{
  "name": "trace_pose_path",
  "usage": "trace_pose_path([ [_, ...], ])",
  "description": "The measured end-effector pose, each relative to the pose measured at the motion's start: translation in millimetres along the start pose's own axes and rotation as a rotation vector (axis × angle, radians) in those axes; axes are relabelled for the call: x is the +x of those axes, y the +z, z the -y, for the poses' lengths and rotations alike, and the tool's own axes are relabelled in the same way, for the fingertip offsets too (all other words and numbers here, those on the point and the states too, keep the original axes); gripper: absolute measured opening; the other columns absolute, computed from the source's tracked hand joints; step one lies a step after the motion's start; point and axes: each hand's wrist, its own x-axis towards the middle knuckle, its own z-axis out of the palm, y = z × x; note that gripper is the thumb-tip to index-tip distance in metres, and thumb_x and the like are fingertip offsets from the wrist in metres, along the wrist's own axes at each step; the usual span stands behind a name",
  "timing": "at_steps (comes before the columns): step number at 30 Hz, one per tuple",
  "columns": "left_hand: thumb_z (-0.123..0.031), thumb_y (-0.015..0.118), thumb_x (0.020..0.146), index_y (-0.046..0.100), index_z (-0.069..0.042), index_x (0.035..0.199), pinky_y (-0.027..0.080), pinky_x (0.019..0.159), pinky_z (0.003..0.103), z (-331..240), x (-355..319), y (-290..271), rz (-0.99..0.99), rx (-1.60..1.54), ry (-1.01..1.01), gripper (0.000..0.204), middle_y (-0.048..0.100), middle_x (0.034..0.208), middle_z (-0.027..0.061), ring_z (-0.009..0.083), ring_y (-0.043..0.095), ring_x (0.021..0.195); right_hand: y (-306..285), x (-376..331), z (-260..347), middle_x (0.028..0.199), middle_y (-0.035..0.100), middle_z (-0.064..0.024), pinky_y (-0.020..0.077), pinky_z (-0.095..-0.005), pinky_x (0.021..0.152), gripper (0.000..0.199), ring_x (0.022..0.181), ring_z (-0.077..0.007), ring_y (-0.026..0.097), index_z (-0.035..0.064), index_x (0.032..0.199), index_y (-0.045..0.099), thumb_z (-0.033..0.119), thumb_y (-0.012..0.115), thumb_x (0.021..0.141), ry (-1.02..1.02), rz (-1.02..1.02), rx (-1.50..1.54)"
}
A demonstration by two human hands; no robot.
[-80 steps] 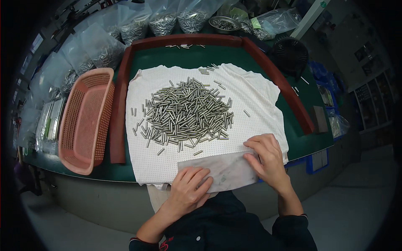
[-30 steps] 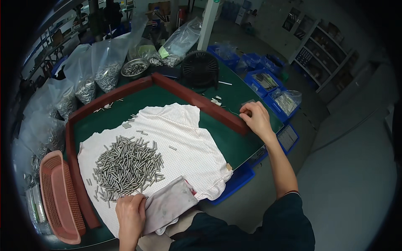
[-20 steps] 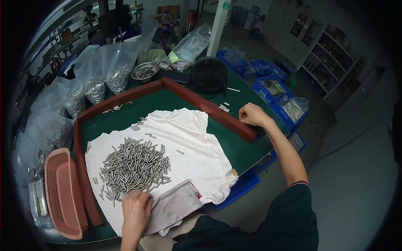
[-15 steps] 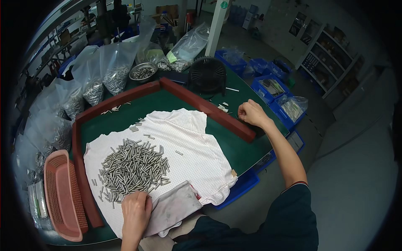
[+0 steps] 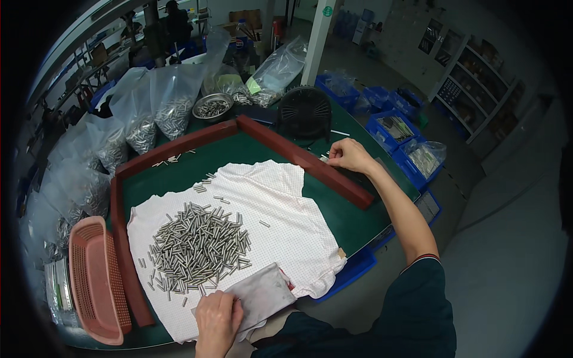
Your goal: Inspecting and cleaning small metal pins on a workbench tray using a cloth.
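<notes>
A heap of short metal pins lies on a white dotted cloth, with a few loose pins around it. At the heap's near edge, my left hand has its fingers curled together beside a stained grey cloth; whatever they hold is hidden. My right hand reaches past the red-brown bar on the right. Its fingertips are pinched together over small pale pieces on the green table, which they partly cover. I cannot make out what is between them.
Red-brown bars border the green tabletop. A pink plastic basket stands at left, clear bags of metal parts behind. Farther back are a metal bowl and a black fan. Blue crates stand to the right.
My right hand has moved slightly left, down onto the pale pieces beyond the bar. My left hand has shifted right and nearer, away from the heap. The whole view has shifted a little.
</notes>
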Motion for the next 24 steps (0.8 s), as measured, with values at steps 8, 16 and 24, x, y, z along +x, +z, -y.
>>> trace_pose_path([
  [8, -0.005, 0.064, 0.07, 0.052, -0.004, 0.076, 0.038, 0.062, 0.035, 19.5, 3.7, 25.6, -0.046, -0.02, 0.022, 0.014, 0.046, 0.074, 0.0087, 0.0253, 0.05, 0.072, -0.9, 6.7, -9.7, 0.066, 0.061, -0.0094, 0.0463, -0.0328, 0.061, 0.018, 0.066, -0.0223, 0.06, 0.0022, 0.072, 0.059, 0.017, 0.068, 0.065, -0.028, -0.099, -0.227],
  [16, -0.005, 0.068, 0.069, 0.058, -0.002, 0.082, 0.039, 0.064, 0.034, 19.0, -16.2, 33.6, -0.229, -0.144, -0.15, 0.017, 0.051, 0.082, 0.0085, 0.0253, 0.05, 0.074, 8.3, 11.5, -22.7, 0.063, 0.06, -0.0091, 0.0445, -0.0294, 0.059, 0.017, 0.06, -0.0171, 0.058, -0.0023, 0.071, 0.06, 0.013, 0.063, 0.067, -0.062, -0.115, -0.19],
  [24, -0.002, 0.069, 0.066, 0.061, -0.004, 0.079, 0.04, 0.062, 0.033, 19.7, -18.5, 37.9, -0.294, -0.156, -0.164, 0.015, 0.052, 0.079, 0.0075, 0.0241, 0.051, 0.073, 10.5, 9.6, -20.9, 0.061, 0.057, -0.0081, 0.0433, -0.0278, 0.057, 0.024, 0.059, -0.014, 0.056, -0.0039, 0.078, 0.06, 0.016, 0.069, 0.067, -0.071, -0.168, 0.002],
])
